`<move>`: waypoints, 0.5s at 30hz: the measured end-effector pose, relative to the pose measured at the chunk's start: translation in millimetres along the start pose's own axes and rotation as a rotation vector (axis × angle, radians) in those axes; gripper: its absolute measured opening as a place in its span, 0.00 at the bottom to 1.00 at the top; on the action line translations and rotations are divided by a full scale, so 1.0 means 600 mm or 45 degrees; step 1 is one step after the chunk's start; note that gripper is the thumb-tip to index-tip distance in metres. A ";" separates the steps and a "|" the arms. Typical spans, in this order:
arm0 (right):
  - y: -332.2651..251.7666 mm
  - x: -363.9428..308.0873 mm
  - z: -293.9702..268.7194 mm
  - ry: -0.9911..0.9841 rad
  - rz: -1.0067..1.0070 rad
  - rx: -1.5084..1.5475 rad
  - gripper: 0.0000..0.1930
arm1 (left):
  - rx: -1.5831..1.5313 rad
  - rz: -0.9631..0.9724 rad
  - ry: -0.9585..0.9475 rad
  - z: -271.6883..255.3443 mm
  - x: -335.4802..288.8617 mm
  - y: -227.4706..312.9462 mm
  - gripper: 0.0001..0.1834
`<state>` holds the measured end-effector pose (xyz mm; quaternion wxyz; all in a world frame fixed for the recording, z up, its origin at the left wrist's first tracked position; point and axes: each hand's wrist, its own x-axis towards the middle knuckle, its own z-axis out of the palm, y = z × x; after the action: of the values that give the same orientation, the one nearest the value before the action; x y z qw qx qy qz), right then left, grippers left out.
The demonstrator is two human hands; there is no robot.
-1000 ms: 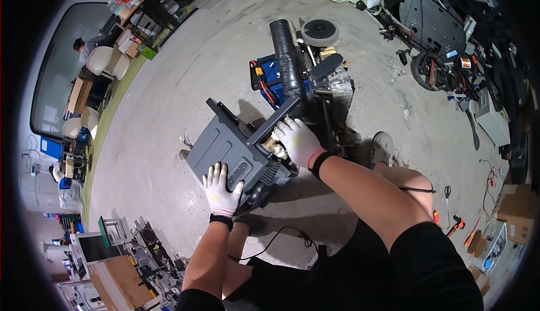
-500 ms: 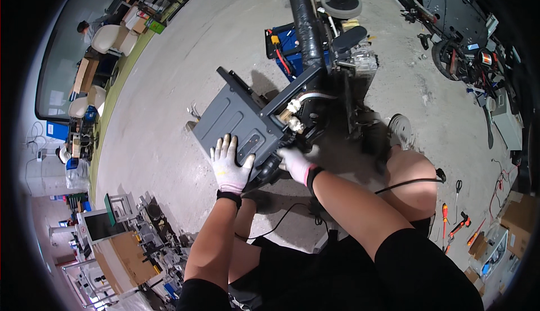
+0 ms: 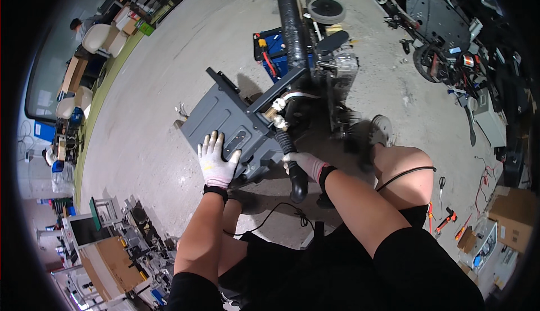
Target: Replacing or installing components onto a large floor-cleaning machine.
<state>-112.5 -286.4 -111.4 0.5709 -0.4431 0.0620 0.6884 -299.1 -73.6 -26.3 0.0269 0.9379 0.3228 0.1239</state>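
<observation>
My left hand point(image 3: 217, 163), in a white work glove with pink at the cuff, lies flat with fingers spread on a dark grey ribbed housing panel point(image 3: 211, 115). The fingers of my gloved right hand point(image 3: 306, 166) are closed on a black corrugated hose point(image 3: 298, 188) beside the housing's near right corner. Its smooth, bent end points toward me. White fittings point(image 3: 279, 121) sit where the hose meets the machine. Behind them rises a thick tube wrapped in black plastic point(image 3: 292, 29).
A blue box with cables point(image 3: 273, 49) and a grey wheel point(image 3: 327, 10) belong to the machine area ahead. Hand tools point(image 3: 447, 221) and a cardboard box point(image 3: 513, 215) lie at right. Machine parts point(image 3: 140, 226) stand at left. A black cord point(image 3: 275, 214) runs near my legs.
My right hand has pulled the black hose away from the housing's edge, to the right. My left hand stays on the panel. The whole view has shifted slightly.
</observation>
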 end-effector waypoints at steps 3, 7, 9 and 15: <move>0.032 -0.036 -0.022 -0.024 0.019 0.047 0.09 | -0.007 0.015 0.033 0.006 0.000 -0.005 0.40; 0.038 -0.082 -0.022 0.165 0.051 -0.179 0.09 | 0.014 0.007 0.010 0.012 0.000 -0.007 0.40; 0.029 -0.091 -0.006 0.275 -0.152 -0.300 0.12 | 0.012 -0.002 0.000 0.011 -0.001 -0.004 0.40; 0.053 -0.073 0.054 -0.013 0.100 -0.018 0.13 | -0.017 0.010 0.015 0.002 -0.003 0.006 0.39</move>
<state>-158.6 -310.0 -75.6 0.5406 -0.4408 0.0716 0.7130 -297.8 -77.4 -27.6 0.0307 0.9382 0.3184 0.1319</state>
